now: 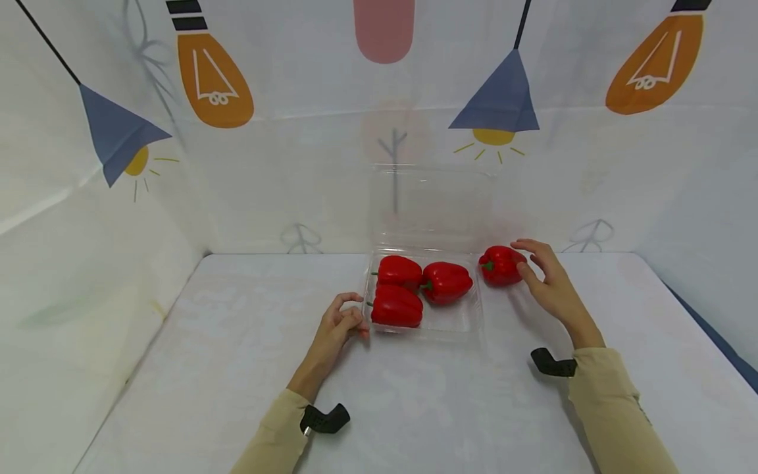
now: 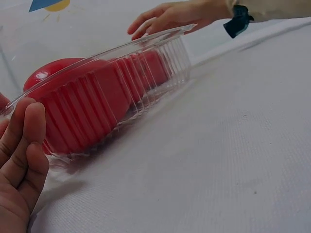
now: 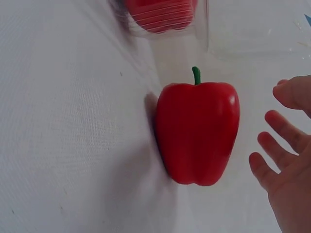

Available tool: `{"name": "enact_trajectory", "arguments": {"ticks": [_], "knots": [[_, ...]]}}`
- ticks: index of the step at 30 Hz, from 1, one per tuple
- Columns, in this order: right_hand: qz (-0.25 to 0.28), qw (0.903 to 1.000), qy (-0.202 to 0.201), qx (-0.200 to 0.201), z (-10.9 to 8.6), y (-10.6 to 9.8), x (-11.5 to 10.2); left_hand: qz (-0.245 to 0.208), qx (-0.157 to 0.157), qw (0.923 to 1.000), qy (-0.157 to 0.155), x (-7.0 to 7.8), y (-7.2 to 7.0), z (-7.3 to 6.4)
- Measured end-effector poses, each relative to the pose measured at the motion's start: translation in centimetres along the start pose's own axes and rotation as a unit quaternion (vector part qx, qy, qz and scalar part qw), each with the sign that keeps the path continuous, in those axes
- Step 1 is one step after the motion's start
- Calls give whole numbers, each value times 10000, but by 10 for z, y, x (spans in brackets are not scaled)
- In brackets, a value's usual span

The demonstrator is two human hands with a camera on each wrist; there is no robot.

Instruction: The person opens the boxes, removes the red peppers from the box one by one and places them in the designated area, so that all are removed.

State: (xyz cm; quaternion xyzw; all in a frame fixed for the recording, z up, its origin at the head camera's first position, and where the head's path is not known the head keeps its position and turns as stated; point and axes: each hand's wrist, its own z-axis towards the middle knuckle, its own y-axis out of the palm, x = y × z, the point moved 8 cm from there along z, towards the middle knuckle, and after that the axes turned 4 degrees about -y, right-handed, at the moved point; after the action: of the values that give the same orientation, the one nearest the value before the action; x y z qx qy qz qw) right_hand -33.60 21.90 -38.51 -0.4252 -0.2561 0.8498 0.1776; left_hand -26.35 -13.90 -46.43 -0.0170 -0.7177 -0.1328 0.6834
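Observation:
Three red bell peppers, one of them the pepper (image 1: 447,283) toward the right, lie inside a clear plastic clamshell box (image 1: 468,319). My left hand (image 1: 334,332) is beside the box's left side, its slightly bent fingers (image 2: 34,119) at the ribbed wall; whether they touch it is hard to tell. Right of the box, a fourth red bell pepper (image 1: 500,266) with a green stem lies on its side on the table. Around its right side, my right hand (image 1: 551,283) spreads its fingers. In the right wrist view, a gap shows between the fingertips (image 3: 262,170) and this pepper.
The box's clear lid (image 1: 432,204) stands raised against the white back curtain (image 1: 284,171), which carries printed lamps and bulbs. A white cloth covers the table (image 1: 414,408). Another curtain (image 1: 101,283) borders the left side. Each wrist wears a black camera mount (image 1: 324,419).

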Motion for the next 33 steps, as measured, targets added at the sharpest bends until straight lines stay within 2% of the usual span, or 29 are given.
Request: {"name": "enact_trajectory", "arguments": {"ticks": [6,9,12,16,20,28,33], "knots": [[20,9996,-260,106,3,-1,-31,-64,44,9999,-67,-2,-2,0],[-45,9990,-431,103,4,-2,-50,-167,-44,9999,-8,-1,-2,1],[-167,9991,-396,37,5,0,-58,-244,-137,9996,58,-1,-2,1],[-154,9995,-236,-151,5,5,-60,-162,-177,9997,84,-1,-2,0],[3,9989,-318,-341,6,13,-59,23,-228,9997,45,-2,-1,-1],[313,9958,-493,-705,3,35,-34,55,-278,9996,81,-3,4,-1],[334,9940,-401,-961,3,48,-45,69,-325,9994,100,-4,4,-2]]}}
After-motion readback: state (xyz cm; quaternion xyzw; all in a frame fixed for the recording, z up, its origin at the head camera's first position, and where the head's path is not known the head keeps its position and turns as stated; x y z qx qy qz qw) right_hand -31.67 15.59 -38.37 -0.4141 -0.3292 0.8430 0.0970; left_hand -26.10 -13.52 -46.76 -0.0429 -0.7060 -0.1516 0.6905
